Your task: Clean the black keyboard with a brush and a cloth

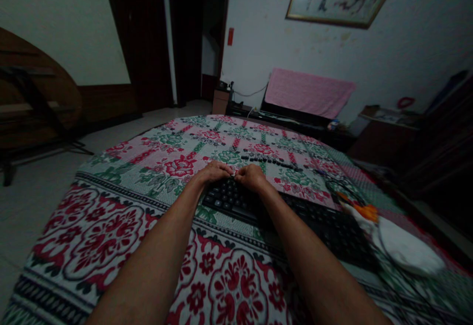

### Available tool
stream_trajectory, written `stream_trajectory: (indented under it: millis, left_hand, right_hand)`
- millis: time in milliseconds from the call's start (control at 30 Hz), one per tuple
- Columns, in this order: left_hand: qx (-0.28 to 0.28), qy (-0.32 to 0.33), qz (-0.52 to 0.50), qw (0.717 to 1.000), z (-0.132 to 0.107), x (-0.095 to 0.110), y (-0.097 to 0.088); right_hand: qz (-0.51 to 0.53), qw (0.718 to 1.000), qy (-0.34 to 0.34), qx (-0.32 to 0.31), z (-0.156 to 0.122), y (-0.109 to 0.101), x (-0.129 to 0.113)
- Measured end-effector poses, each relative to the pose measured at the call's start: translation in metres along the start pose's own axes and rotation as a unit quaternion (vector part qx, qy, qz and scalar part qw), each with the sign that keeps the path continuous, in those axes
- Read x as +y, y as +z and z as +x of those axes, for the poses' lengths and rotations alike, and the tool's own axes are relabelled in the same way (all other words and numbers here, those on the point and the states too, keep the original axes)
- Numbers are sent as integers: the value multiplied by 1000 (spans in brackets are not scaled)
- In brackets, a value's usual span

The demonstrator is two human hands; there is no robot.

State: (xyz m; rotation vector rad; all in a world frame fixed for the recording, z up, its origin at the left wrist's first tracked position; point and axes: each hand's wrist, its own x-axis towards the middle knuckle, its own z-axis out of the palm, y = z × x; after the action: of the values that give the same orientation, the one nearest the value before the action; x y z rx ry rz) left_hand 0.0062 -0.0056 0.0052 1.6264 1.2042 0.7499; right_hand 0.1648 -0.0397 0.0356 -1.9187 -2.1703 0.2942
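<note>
A black keyboard [325,224] lies on the patterned cloth, its left end under my hands and its right end reaching past my right forearm. At its upper left edge, my left hand [216,171] has its fingers drawn together. My right hand [252,177] is curled closed right beside it, fingertips almost meeting those of the left. Whatever is between the fingertips is too small and dark to make out. Just beyond the hands, several small black pieces like keycaps [271,160] lie in a row on the cloth.
Right of the keyboard lie a white cloth-like bundle [406,246], an orange item [365,211] and dark cables [384,246]. The floral cloth [111,236] covers a broad surface. A folded round tabletop [33,88] leans at left; a pink towel [308,91] hangs ahead.
</note>
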Motion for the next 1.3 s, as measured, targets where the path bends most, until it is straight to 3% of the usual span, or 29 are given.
stream_trajectory:
  millis: [167,400,533,700,967,1200,1300]
  left_hand:
    - [18,0,-13,1000,-4,4,2]
    - [57,3,-40,998,-1,3,0]
    - [94,-15,-73,993,3,-5,-2]
    - [81,-27,-120,989,6,-12,-2]
    - [95,-45,-120,987,3,-5,0]
    - [100,-43,-99,989,4,-6,1]
    - [99,-36,-82,991,6,-7,1]
  right_hand:
    - [-7,1000,14,-1,-1,2,-6]
    - [-19,998,-65,12,0,-4,8]
    - [-24,998,-19,56,22,-2,27]
    - [-41,994,12,104,56,14,45]
    - [-127,990,42,43,88,17,45]
    - [-136,988,34,67,82,14,34]
    - [-99,990,-14,99,68,3,33]
